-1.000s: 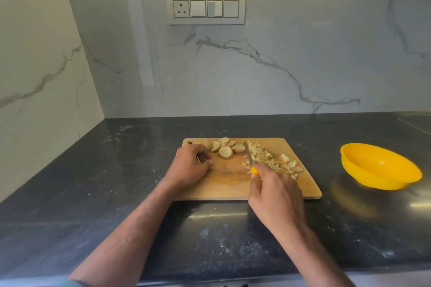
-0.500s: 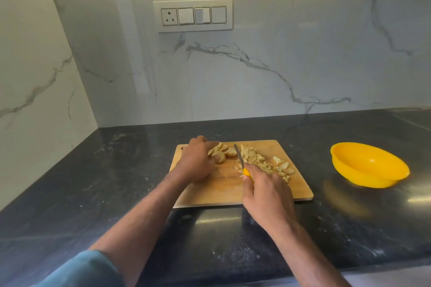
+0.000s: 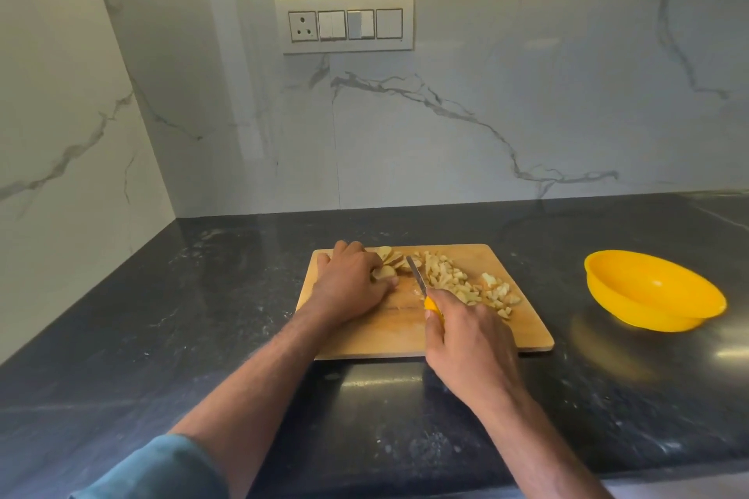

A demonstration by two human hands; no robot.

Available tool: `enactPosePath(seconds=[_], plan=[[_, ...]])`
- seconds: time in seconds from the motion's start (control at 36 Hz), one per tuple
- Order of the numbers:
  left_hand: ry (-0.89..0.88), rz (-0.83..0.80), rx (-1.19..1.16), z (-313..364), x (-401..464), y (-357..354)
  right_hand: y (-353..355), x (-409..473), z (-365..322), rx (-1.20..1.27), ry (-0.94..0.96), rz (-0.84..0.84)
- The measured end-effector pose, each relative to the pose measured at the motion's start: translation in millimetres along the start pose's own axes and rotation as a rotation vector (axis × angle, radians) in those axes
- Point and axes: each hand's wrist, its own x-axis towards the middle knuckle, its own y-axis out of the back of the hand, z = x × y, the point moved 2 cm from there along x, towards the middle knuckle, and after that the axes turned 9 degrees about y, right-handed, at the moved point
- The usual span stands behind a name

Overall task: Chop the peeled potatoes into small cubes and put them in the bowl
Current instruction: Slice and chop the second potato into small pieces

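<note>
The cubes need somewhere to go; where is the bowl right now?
In the head view, the yellow bowl sits on the dark counter, right of the wooden cutting board, apart from it.

A white switch panel (image 3: 344, 24) sits on the veined marble wall (image 3: 486, 113) above the dark countertop (image 3: 121, 336).
</note>
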Motion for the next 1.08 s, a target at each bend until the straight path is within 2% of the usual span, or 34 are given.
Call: enactPosePath(seconds=[0.19, 0.44, 0.64, 0.72, 0.89, 0.97, 1.08], plan=[[0.007, -0.056, 0.024, 7.7, 4.9, -0.7, -0.6, -0.1, -0.4, 0.007, 0.005, -0.028], [-0.066, -0.112, -0.1, -3.5, -1.9, 1.1, -0.6, 0.0, 0.4, 0.025, 0.012, -0.041], [-0.236, -0.212, -0.424, -20.4, -14.3, 16.9, -1.3, -3.5, -2.5, 0.035, 0.091, -0.035], [-0.215, -0.22, -0.529, -26.4, -20.4, 23.2, -1.9, -6.3, -7.8, 0.056, 0.143, -0.062], [-0.182, -0.288, -0.491, -30.6, -24.2, 23.2, -1.7, -11.9, -15.6, 0.064, 0.203, -0.077], [-0.188, -0.269, -0.498, -31.6, -24.0, 23.1, -2.3, -12.2, -14.3, 0.072, 0.198, -0.079], [-0.103, -0.191, -0.51, -30.6, -23.0, 19.7, -3.5, -10.9, -16.1, 0.082, 0.194, -0.077]])
